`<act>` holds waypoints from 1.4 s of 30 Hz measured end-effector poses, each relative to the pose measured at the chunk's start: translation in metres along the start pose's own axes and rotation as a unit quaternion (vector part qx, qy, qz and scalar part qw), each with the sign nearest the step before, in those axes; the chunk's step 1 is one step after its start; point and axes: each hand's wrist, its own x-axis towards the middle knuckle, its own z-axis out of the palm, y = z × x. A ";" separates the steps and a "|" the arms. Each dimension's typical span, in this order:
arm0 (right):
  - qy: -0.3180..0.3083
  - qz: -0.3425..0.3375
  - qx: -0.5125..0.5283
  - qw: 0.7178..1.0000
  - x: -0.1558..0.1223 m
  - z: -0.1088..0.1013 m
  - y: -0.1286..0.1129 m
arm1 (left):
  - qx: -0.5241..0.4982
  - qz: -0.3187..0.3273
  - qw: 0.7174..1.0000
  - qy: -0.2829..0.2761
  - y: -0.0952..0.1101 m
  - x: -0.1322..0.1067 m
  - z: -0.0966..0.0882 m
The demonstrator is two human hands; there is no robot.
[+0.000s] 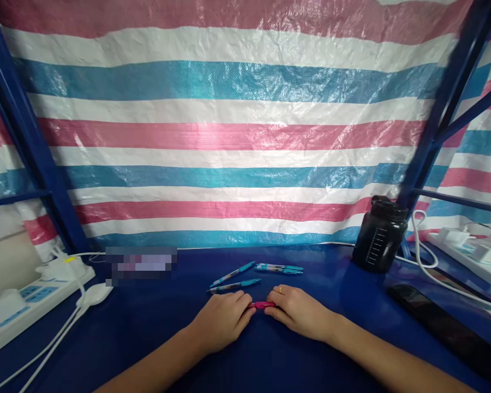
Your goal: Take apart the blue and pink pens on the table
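Observation:
A short stretch of a pink pen [261,305] shows between my left hand [221,320] and my right hand [298,313], low over the blue tabletop [278,360]. The fingertips of both hands press against it and hide its ends. Just beyond my hands lie several blue-and-white pens: one [232,274] angled on the left, one [234,285] below it, and a close pair [278,268] to the right. My hands touch none of these.
A black graduated bottle [379,236] stands at the back right, near a black phone-like slab [445,333]. White power strips [36,300] [470,251] and white cables lie on both sides. Blue metal posts and a striped tarp bound the table's back.

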 end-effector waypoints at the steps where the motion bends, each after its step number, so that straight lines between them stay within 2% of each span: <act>1: 0.000 0.004 0.004 1.000 0.000 0.000 0.000 | -0.003 0.000 1.000 0.008 0.000 0.000 0.001; 6: -0.001 0.028 0.018 0.999 0.000 0.003 0.004 | -0.003 0.010 0.999 0.047 -0.004 0.001 0.005; 10: -0.017 0.039 0.082 0.996 0.001 0.000 0.005 | 0.028 0.046 0.996 0.069 -0.007 0.003 0.008; 14: 0.000 0.076 0.145 0.987 0.003 -0.004 0.003 | 0.042 0.030 0.996 0.074 -0.006 0.004 0.008; 17: 0.027 0.099 0.108 0.989 0.003 -0.006 0.008 | 0.032 0.011 0.997 0.075 -0.007 0.003 0.004; 21: 0.054 0.133 -0.035 0.989 0.001 -0.004 0.025 | 0.005 0.007 0.996 0.094 -0.016 0.002 0.004; 24: 0.063 0.158 -0.085 0.982 -0.001 0.000 0.040 | -0.009 -0.007 0.994 0.109 -0.024 0.001 0.008; 27: 0.062 0.179 -0.101 0.977 -0.002 0.006 0.051 | -0.007 -0.042 0.994 0.104 -0.030 0.001 0.011; 31: 0.038 0.191 -0.114 0.974 -0.001 0.009 0.059 | -0.012 -0.112 0.992 0.050 -0.040 0.002 0.010; 34: 0.026 0.209 -0.128 0.969 -0.001 0.006 0.061 | -0.017 -0.118 0.993 0.022 -0.048 0.005 0.008; 38: 0.005 0.209 -0.125 0.970 -0.006 -0.004 0.061 | -0.008 -0.123 0.992 0.030 -0.055 0.007 0.007; 42: -0.018 0.177 -0.080 0.981 -0.013 -0.018 0.062 | 0.004 -0.149 0.988 0.041 -0.057 0.008 0.009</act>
